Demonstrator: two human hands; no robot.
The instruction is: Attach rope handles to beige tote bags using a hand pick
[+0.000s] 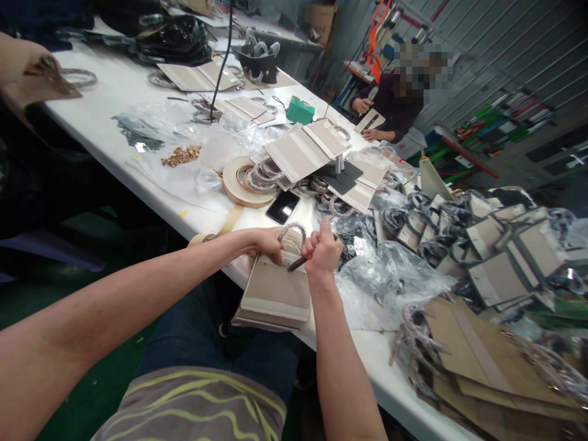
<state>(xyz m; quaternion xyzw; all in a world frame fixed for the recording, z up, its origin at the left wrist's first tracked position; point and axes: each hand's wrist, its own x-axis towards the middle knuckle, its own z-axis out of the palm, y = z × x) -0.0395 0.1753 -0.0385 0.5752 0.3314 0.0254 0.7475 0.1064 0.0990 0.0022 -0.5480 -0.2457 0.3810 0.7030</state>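
Note:
A beige handbag [275, 291] leans at the table's front edge, against my lap. Its looped handle [294, 226] is wrapped in clear plastic and stands up at the far side. My left hand [269, 244] is closed on the bag's upper left edge, thumb on the near face. In a fist, my right hand [323, 250] grips a dark rod-like tool [297, 263], whose end meets the bag's upper edge. The exact kind of tool cannot be made out. Just beyond the hands lies a black phone [283, 207].
A roll of tan tape [245, 190], flat bag panels [307, 147] and gold-coloured hardware [181, 155] lie on the white table. Unfinished bags are heaped on the right [500, 263], with brown ones [482, 349] nearer. Across the table, a co-worker [390, 104] handles a panel; another person's hand [27, 61] shows at left.

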